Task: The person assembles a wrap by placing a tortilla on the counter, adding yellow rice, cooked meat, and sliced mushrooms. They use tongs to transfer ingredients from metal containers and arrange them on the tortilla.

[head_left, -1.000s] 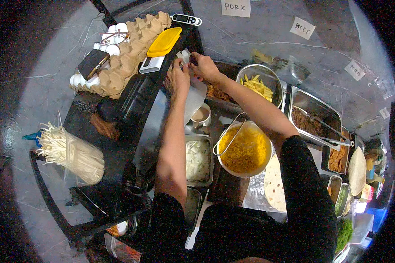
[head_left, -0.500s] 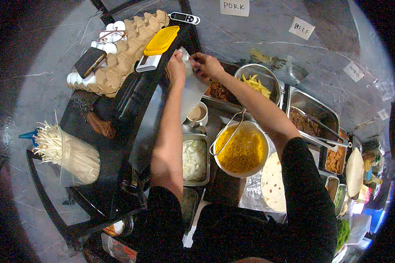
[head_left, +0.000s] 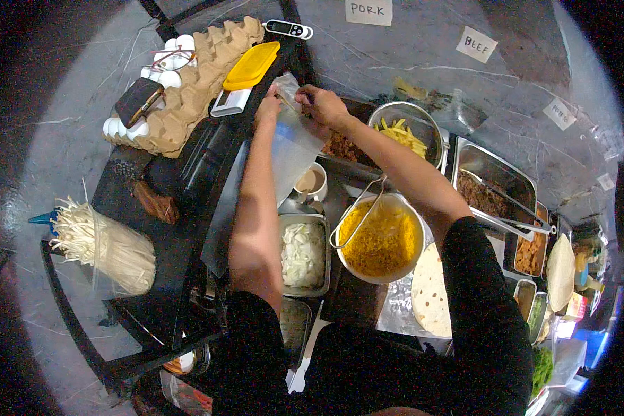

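Crinkled foil-covered counter (head_left: 423, 62) fills most of the frame, with a black metal rack (head_left: 152, 277) running down the left half and steel food pans packed along the right.

Nearest the bottom edge, a pale round flour tortilla (head_left: 431, 291) lies flat on foil at lower right. Just left of it sits a round steel bowl of shredded yellow cheese (head_left: 380, 239) with wire tongs resting on its rim, and left of that a rectangular steel pan of chopped white onion (head_left: 303, 253). At lower left, a bundle of pale enoki mushrooms in clear wrap (head_left: 100, 246) lies on the rack.

Moving up, a small white cup of tan sauce (head_left: 310, 182) sits just under the bag. Right of it there's a round steel bowl of yellow fries (head_left: 403, 132) and a rectangular steel pan of brown shredded meat (head_left: 489, 194).

Up at top center, both hands meet at the mouth of a clear plastic zip bag (head_left: 291, 142), which hangs down over the pans between the two forearms. The left hand (head_left: 267, 111) has its fingers pinched on the bag's upper left corner, and the right hand (head_left: 324, 107) has its fingers closed on the top edge right beside it.

Farthest out, upper left, a brown cardboard egg tray (head_left: 194, 76) holds a few white eggs, with a yellow plastic lid (head_left: 252, 64) just beside it.
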Action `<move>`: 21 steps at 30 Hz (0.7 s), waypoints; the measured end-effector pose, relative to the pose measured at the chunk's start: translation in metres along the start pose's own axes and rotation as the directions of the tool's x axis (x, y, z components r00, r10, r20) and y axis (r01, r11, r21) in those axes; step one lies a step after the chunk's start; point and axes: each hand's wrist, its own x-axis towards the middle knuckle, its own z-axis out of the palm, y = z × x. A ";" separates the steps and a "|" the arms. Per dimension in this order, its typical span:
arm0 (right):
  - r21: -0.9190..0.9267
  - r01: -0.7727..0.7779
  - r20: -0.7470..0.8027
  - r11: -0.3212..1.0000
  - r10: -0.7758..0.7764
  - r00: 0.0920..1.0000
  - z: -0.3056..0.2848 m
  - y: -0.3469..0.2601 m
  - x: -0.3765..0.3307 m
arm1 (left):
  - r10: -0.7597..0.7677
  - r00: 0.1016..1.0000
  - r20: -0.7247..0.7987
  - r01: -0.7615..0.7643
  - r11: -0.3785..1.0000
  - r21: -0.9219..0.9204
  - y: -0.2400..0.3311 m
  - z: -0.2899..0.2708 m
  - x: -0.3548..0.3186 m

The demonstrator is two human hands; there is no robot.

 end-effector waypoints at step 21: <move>0.412 0.299 -0.570 0.861 -0.013 0.821 0.047 -0.021 -0.019 | 0.764 0.483 -0.428 -0.858 0.511 -0.056 0.068 0.056 -0.222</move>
